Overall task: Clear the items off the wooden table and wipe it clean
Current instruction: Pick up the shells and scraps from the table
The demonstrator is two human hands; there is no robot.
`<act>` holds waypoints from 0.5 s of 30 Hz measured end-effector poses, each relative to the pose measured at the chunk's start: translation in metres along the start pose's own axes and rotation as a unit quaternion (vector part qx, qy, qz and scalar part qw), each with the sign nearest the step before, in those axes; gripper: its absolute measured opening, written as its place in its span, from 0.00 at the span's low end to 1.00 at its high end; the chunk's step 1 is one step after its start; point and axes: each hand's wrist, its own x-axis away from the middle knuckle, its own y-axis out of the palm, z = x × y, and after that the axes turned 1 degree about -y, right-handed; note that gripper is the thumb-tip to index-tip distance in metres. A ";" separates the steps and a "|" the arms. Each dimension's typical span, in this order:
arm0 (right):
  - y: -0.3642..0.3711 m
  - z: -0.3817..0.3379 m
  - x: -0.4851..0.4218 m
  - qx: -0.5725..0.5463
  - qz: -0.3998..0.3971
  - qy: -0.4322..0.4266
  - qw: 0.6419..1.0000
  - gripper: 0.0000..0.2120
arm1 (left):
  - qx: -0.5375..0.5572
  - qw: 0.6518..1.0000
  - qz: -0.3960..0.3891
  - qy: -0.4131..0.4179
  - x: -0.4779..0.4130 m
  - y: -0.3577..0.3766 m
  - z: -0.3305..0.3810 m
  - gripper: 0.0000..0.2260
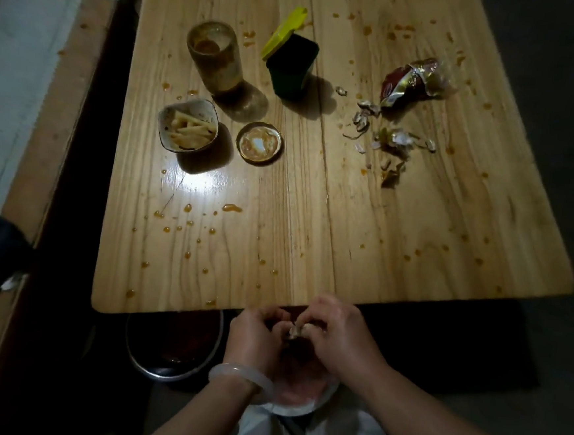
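Note:
The wooden table [330, 220] is spattered with orange sauce drops. On it stand a glass jar [214, 55], a dark green container [292, 66] with a yellow flip lid, a small bowl of pale food strips [188, 129], a jar lid [259, 143], a crumpled snack wrapper [414, 81] and scattered shells and scraps [384, 139]. My left hand [255, 338] and my right hand [335, 331] meet just below the table's near edge, over a white bowl [294, 408]. My right fingers pinch a small pale scrap [299, 330]; my left fingers curl beside it.
A round metal pan [171, 366] with dark red residue sits on the floor under the table's near edge. A mat or bedding [18, 76] lies to the left. Dark floor surrounds the table on the right.

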 end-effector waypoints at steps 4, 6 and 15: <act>0.017 0.012 0.018 0.014 -0.034 0.046 0.998 0.07 | -0.032 0.999 -0.020 -0.026 0.004 0.015 -0.024 0.10; 0.022 0.017 0.022 0.027 -0.072 0.068 0.995 0.09 | -0.052 0.998 -0.031 -0.025 0.006 0.019 -0.030 0.13; 0.029 0.029 0.025 -0.028 -0.073 0.180 0.981 0.09 | -0.111 0.994 0.000 -0.006 0.003 0.017 -0.039 0.09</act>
